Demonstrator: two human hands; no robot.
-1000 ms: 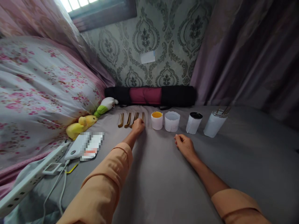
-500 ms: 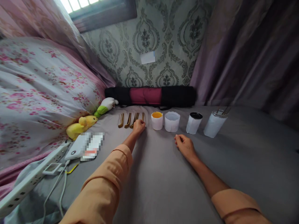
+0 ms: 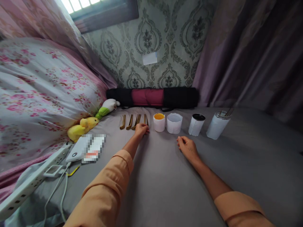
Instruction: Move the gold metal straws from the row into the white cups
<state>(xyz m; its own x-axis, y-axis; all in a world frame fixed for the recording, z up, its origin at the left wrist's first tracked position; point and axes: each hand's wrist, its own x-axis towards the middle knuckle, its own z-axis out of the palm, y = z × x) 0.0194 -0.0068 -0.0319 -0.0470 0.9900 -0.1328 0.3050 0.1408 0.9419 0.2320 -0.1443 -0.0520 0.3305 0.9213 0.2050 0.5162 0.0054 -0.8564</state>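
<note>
Several gold-brown utensils [image 3: 129,121] lie in a row on the grey bedsheet [image 3: 165,183]. My left hand [image 3: 141,130] rests at the right end of that row, fingers pinched on the rightmost utensil [image 3: 146,119]. My right hand [image 3: 187,147] lies on the sheet with its fingers loosely curled and nothing in them, just in front of the cups. Four cups stand in a line: one with a yellow inside [image 3: 159,121], a white one [image 3: 174,122], one with a black inside [image 3: 196,124], and a taller one [image 3: 217,124] with sticks in it.
A black and maroon rolled mat [image 3: 152,97] lies against the patterned wall. Two plush toys [image 3: 81,127] sit by the floral quilt [image 3: 40,91] at left. A power strip [image 3: 26,184], cables and a white device [image 3: 77,150] lie at lower left. Curtains hang on the right.
My left hand has shifted slightly right and toward me, its fingers now stretching onto the rightmost utensil. My right hand has not moved.
</note>
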